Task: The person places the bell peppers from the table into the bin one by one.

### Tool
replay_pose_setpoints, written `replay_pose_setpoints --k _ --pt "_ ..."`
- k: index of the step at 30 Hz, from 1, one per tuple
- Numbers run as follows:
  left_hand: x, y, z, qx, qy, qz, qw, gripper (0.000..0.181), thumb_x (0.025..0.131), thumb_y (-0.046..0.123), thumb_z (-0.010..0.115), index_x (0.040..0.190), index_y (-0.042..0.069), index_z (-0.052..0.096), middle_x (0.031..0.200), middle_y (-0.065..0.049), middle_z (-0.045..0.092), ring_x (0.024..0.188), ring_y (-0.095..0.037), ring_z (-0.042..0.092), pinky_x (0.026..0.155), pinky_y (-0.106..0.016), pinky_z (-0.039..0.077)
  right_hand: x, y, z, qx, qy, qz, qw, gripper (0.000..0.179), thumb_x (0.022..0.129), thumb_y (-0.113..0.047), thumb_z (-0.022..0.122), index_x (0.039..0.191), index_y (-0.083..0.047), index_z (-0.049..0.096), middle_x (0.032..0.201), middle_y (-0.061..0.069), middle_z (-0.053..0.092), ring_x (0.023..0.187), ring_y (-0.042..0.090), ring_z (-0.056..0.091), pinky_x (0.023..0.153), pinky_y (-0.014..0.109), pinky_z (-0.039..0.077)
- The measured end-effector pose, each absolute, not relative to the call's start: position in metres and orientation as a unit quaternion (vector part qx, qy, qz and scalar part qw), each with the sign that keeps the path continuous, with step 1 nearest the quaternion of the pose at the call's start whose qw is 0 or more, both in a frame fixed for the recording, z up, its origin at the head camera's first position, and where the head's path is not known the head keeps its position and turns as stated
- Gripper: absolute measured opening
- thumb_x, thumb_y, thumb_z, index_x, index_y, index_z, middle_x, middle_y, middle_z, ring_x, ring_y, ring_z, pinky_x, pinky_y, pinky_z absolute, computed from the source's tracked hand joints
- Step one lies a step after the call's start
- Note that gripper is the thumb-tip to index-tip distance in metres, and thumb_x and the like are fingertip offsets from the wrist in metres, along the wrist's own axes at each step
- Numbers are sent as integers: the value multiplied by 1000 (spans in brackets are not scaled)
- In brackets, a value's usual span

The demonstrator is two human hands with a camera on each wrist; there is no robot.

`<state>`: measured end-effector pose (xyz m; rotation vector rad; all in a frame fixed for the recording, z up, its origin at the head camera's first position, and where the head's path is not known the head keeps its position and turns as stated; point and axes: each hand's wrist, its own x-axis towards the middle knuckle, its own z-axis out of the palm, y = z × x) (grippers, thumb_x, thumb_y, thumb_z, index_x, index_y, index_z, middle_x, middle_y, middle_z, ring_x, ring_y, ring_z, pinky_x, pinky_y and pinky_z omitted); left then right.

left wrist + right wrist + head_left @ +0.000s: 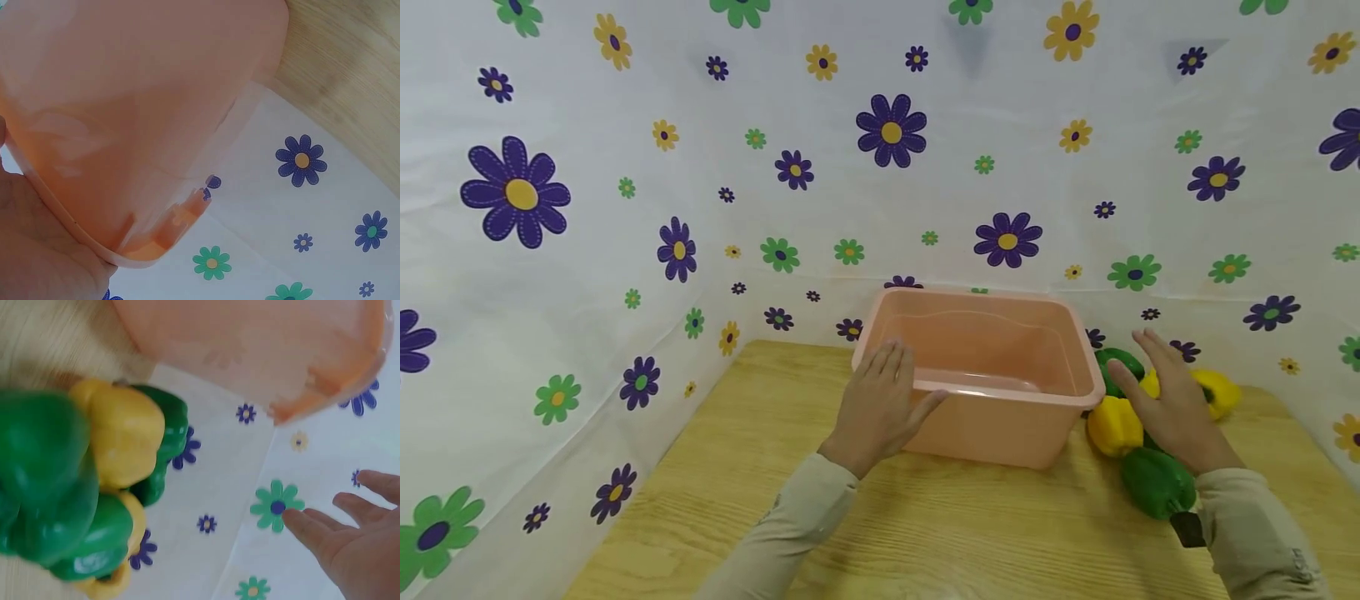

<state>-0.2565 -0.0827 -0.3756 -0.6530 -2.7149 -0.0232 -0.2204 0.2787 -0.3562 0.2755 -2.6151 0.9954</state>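
A pink plastic tub (985, 429) stands on the table, its inside bare where it shows. My left hand (876, 408) is at the tub's front left corner, fingers straight and thumb held out along the front rim. In the left wrist view the palm lies right at the rim (69, 225). My right hand (1172, 400) is raised beyond the tub's right end, its fingers spread and nothing in them. Below it lies a pile of bell peppers, among them a yellow pepper (1116, 427) and a green pepper (1157, 483). The hand partly hides the pile in the head view.
The wooden table (715, 467) reaches back to a white cloth (820, 208) printed with flowers, which hangs behind and along the left. The peppers sit close against the tub's right end. More green peppers (44, 450) crowd the right wrist view's left side.
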Motion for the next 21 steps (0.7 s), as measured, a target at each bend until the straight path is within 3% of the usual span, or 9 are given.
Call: replay_pose_setpoints --k 10,21 --pt "-258 -83 -378 -234 -953 -9 190 86 104 65 30 152 -6 38 158 -23 38 149 -34 31 124 -44 21 -203 307 -372 39 -946 260 189 86 100 -43 62 150 17 26 149 45 25 131 65 29 100 81 27" --pt "-257 -82 -376 -240 -952 -13 190 85 104 63 31 151 -7 39 157 -23 39 148 -35 32 124 -44 21 -187 321 -403 -6 -975 198 100 102 88 -57 73 139 23 36 130 51 38 109 64 46 86 77 44"
